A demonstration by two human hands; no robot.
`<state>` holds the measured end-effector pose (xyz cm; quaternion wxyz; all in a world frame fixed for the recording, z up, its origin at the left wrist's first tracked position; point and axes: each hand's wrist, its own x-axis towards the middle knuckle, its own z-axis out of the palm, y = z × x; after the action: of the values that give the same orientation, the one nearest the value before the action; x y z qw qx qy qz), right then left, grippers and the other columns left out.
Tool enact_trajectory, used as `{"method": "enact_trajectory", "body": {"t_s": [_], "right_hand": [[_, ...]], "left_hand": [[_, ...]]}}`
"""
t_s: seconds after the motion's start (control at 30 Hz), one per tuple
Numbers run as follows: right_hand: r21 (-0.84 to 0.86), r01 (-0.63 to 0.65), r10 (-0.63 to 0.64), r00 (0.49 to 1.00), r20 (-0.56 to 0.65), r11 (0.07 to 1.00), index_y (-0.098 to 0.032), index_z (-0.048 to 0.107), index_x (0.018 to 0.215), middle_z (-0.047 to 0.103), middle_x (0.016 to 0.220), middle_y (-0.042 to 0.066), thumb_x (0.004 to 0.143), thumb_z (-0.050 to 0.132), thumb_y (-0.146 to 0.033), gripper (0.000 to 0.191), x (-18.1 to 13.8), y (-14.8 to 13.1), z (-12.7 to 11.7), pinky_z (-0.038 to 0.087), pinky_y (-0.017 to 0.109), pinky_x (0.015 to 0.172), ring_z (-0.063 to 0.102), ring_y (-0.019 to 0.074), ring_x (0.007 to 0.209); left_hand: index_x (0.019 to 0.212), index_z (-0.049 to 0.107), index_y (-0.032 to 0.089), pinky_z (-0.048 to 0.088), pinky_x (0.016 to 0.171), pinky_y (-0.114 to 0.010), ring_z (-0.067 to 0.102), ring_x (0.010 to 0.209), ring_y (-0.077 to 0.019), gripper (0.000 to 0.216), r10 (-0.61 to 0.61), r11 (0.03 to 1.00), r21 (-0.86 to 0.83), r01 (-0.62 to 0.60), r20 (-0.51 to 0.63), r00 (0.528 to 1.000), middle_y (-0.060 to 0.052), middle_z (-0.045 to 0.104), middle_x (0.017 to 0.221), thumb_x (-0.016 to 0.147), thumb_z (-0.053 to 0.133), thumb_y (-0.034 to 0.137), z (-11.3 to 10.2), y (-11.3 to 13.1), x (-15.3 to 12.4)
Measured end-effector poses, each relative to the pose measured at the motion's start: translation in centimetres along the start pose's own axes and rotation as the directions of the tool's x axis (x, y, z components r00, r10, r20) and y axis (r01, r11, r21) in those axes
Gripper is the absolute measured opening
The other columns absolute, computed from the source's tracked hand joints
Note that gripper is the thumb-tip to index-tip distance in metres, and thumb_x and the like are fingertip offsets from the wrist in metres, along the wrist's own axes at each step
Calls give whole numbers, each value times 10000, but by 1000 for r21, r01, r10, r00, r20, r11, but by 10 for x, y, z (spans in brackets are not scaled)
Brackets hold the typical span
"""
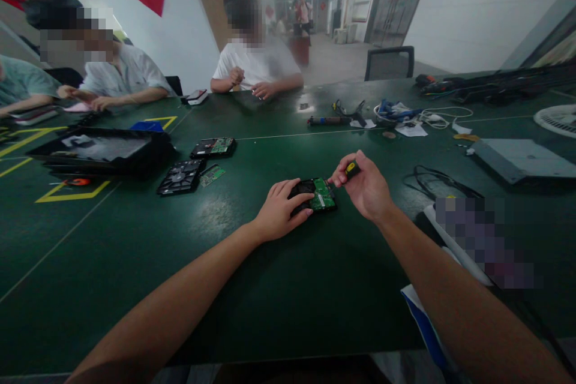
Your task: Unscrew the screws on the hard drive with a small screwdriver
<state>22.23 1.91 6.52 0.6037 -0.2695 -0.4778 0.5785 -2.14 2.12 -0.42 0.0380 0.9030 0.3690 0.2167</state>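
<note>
A black hard drive (pixel 320 194) with a green circuit board facing up lies on the dark green table (pixel 288 288) in front of me. My left hand (pixel 279 211) rests on its left side and grips it, fingers spread over the casing. My right hand (pixel 365 186) is closed on a small screwdriver (pixel 351 169) with a yellow and black handle, held just above the drive's right corner. The screwdriver's tip is hidden by my fingers.
Two more hard drives (pixel 213 147) (pixel 181 176) and a loose green board (pixel 212 175) lie to the left, beside a black tray (pixel 101 153). Tools and cables (pixel 396 114) sit at the back, a grey flat device (pixel 522 159) at right. People sit across the table.
</note>
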Motion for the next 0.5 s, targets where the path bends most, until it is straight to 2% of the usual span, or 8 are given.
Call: {"method": "enact_trajectory", "body": {"t_s": [0.1,0.33,0.5], "right_hand": [[0,-3,3,1000,-7,1000,-240,746,846,560,690,12,982,507,-598,451,0,-1,1,514,392,787,561,189,690],[-124,42,-44,999,-11,991,-246,800,977,655,829,34,991,541,-479,348,2,2,-5,496,375,833,612,200,822],[-131,79,-81,997,-10,988,-240,756,872,664,891,28,921,659,-415,206,0,4,-4,494,359,849,627,193,867]], "left_hand": [[1430,649,301,375,1181,-591,414,1462,-370,436,5,1000,-4,-5,-5,1000,-139,419,1612,1033,610,476,0,0,0],[1418,653,291,378,1182,-598,412,1465,-369,428,2,1000,-10,-2,0,1000,-137,437,1602,1035,609,475,-3,3,1],[1424,644,303,375,1186,-602,398,1482,-366,423,-2,1000,-12,2,5,1000,-129,431,1611,1038,608,471,-2,2,0]]}}
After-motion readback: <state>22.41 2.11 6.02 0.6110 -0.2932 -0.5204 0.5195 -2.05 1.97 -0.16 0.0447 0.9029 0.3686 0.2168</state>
